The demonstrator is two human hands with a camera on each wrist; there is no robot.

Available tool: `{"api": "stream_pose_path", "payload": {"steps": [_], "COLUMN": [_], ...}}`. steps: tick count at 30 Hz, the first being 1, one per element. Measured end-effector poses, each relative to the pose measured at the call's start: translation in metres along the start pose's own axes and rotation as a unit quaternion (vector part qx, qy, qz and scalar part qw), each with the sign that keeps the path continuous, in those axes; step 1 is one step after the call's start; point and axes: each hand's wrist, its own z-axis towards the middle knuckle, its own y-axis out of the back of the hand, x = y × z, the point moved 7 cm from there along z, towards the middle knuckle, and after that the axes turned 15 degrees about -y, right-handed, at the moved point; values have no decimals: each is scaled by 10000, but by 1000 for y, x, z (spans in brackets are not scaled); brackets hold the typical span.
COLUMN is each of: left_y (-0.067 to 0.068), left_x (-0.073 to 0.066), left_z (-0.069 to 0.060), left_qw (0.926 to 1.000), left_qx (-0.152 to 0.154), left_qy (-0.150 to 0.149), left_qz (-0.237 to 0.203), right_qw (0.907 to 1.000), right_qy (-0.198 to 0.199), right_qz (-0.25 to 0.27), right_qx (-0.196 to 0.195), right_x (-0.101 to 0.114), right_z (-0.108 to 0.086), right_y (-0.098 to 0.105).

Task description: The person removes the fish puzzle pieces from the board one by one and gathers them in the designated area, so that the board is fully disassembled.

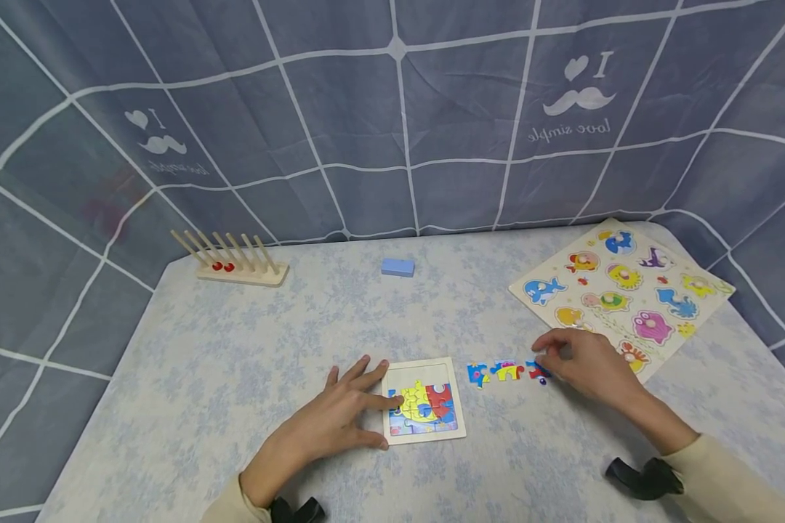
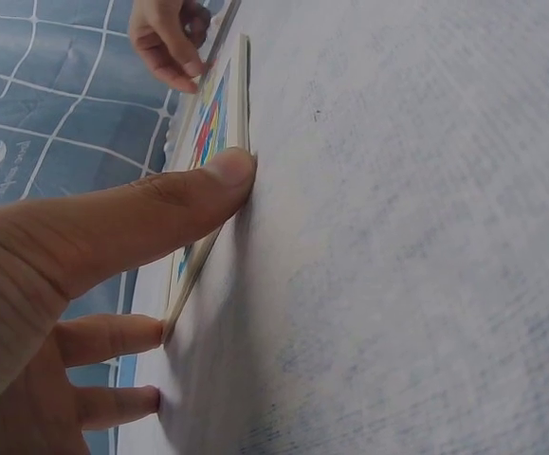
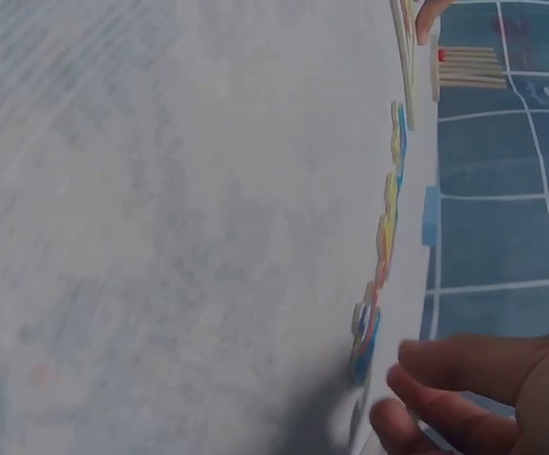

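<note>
In the head view, a wooden puzzle tray (image 1: pixel 425 437) lies on the table, partly filled with yellow, red and blue pieces. My left hand (image 1: pixel 340 414) rests spread on its left side, thumb at the near corner, index finger over the pieces. The left wrist view shows the thumb (image 2: pixel 141 213) against the tray's edge. Right of the tray lie loose pieces in a row: a blue one (image 1: pixel 477 374), a yellow one (image 1: pixel 506 371) and a red-blue one (image 1: pixel 538 373). My right hand (image 1: pixel 585 363) is bent beside the red-blue piece (image 3: pixel 364 346); its fingertips hold nothing.
A large sea-animal board (image 1: pixel 602 298) lies at the right, its near corner by the right hand. At the back stand a blue block (image 1: pixel 397 268) and, to the left, a wooden rack (image 1: pixel 242 274) with upright pegs and red beads. A tiled-pattern curtain hangs behind the table.
</note>
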Motion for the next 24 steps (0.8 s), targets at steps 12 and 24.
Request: {"api": "stream_pose_path", "payload": {"steps": [12,24], "left_y": [1,0], "left_x": [1,1], "left_z": [-1,-1], "left_qw": [9997,9999], "left_qx": [-166,-143], "left_qy": [78,60], "left_qz": [135,-59], "right_qw": [9903,9729], "right_qy": [1339,2022], "right_qz": [262,-319], "right_qx": [279,1077], "right_x": [86,150], "right_z": [-21,-37], "right_y": [-38,-102]}}
